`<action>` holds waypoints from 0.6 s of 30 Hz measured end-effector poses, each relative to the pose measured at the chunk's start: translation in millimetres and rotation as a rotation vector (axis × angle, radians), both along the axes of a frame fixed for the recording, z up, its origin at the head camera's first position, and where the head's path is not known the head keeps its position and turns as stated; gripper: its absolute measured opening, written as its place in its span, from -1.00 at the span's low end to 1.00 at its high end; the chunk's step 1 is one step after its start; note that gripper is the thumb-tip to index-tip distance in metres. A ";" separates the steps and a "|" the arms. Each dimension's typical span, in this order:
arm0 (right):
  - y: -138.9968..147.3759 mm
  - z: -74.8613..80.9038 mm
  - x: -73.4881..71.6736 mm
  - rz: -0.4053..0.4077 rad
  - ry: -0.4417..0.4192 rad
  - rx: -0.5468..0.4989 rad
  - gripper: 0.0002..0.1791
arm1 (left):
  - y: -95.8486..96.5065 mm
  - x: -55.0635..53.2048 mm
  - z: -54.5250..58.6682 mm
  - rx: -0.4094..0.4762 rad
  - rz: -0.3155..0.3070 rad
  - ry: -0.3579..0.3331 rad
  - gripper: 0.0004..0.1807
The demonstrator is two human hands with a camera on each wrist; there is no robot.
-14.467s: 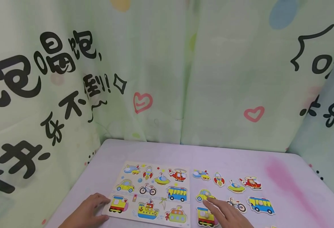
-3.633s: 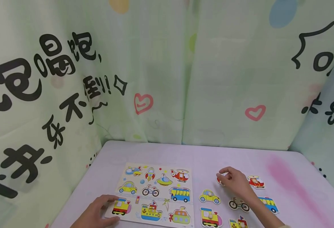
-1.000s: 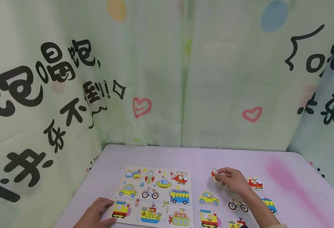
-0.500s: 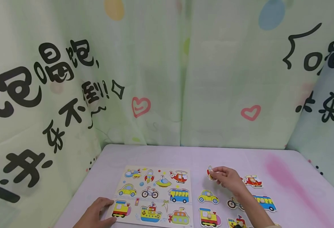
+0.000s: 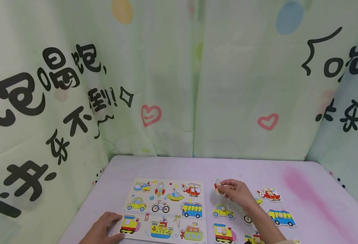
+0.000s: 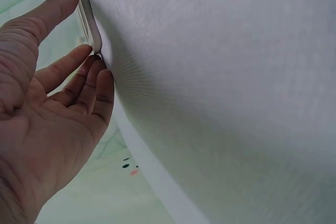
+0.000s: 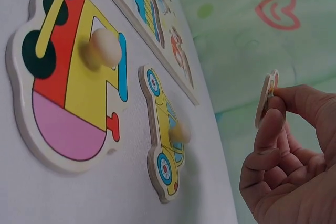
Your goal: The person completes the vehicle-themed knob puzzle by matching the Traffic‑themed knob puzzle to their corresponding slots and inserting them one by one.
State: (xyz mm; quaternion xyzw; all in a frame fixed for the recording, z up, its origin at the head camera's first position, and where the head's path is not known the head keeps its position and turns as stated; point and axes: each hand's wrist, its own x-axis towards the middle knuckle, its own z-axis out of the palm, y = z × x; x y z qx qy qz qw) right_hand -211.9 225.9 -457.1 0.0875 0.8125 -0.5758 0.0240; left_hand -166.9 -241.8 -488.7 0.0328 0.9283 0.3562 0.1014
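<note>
My right hand (image 5: 236, 192) pinches a rocket puzzle piece (image 5: 217, 187) between thumb and forefinger, above the table to the right of the puzzle board (image 5: 176, 234). In the right wrist view the rocket piece (image 7: 264, 98) stands nearly edge-on. On the board's top left picture sits the airplane piece (image 5: 142, 186). My left hand (image 5: 101, 228) touches the board's near left corner, its thumb and fingertips resting along the edge. The yellow car piece (image 5: 223, 211) lies below the right hand. Behind the right wrist, the flying saucer piece (image 5: 259, 200) and bicycle piece (image 5: 247, 219) are partly hidden.
The train piece (image 5: 224, 234) has a round wooden knob (image 7: 106, 47). Helicopter (image 5: 269, 194) and bus (image 5: 281, 218) pieces lie right of the forearm. A partly covered ship piece (image 5: 253, 238) is near the bottom edge. A printed curtain (image 5: 227, 84) hangs behind the table (image 5: 166, 166).
The airplane piece, earlier on the table, now sits on the board. My right hand has lifted the rocket piece from the table and moved left with it. The left hand stays at the board.
</note>
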 end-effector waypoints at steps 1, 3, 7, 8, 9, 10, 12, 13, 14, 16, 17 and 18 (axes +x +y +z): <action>-2.1 0.5 0.1 0.003 0.001 -0.002 -0.62 | 0.2 0.0 0.0 -0.001 0.004 -0.001 -0.31; -7.0 2.0 0.4 0.009 0.001 -0.006 -0.62 | 0.7 -0.2 -0.1 -0.002 0.007 -0.004 -0.31; -18.3 3.6 0.2 0.018 0.001 0.000 -0.64 | 1.2 -0.3 0.1 -0.008 0.009 -0.009 -0.30; -21.2 3.6 -0.1 0.019 0.001 0.001 -0.64 | 1.2 -0.4 0.1 -0.009 0.008 -0.010 -0.30; -24.0 3.2 -0.4 0.023 0.004 0.000 -0.65 | 1.0 -0.4 0.1 -0.009 0.007 -0.010 -0.30; -26.8 2.8 -0.9 0.025 0.007 -0.001 -0.66 | 0.9 -0.4 -0.1 -0.009 0.003 -0.009 -0.30; -32.6 2.1 -1.7 0.030 0.010 -0.004 -0.68 | 0.5 -0.4 -0.6 -0.005 0.001 -0.010 -0.30; -35.5 1.6 -2.3 0.033 0.014 -0.004 -0.69 | 0.4 -0.6 -0.8 -0.004 -0.002 -0.009 -0.30; -38.4 1.1 -2.9 0.038 0.018 -0.006 -0.70 | 0.2 -0.7 -1.0 -0.004 -0.005 -0.009 -0.30; -44.8 1.1 -3.3 0.045 0.024 -0.007 -0.72 | 0.7 -1.1 -1.2 -0.009 -0.006 -0.008 -0.31; -48.0 1.4 -3.0 0.050 0.025 -0.009 -0.73 | 0.9 -1.3 -1.0 -0.011 -0.001 -0.011 -0.31; -51.3 1.7 -2.6 0.058 0.027 -0.012 -0.73 | 1.3 -1.5 -0.8 -0.012 0.002 -0.014 -0.31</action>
